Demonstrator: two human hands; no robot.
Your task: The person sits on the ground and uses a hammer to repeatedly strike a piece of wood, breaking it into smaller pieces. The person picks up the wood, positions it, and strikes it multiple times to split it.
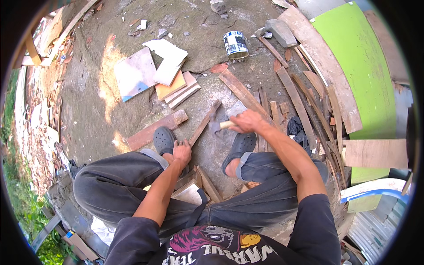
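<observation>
In my right hand [245, 122] is a hammer [227, 125], gripped by its pale handle. Its head, slightly blurred, hangs by a narrow wooden strip [204, 123] that slants across the ground between my feet. My left hand [181, 152] holds the near end of that strip beside my left clog; the fingertips are partly hidden from above. A pale stone block [236, 109] lies just beyond the hammer. Left of the strip, a wider reddish board [157, 129] rests on the ground, apart from it.
Square tiles or panels [135, 73] are stacked at the far left. A paint can [236, 45] stands at the far middle, with a large stone [281, 33] to its right. Planks [297, 104] and a green panel [355, 66] crowd the right. Offcuts [207, 184] lie between my legs.
</observation>
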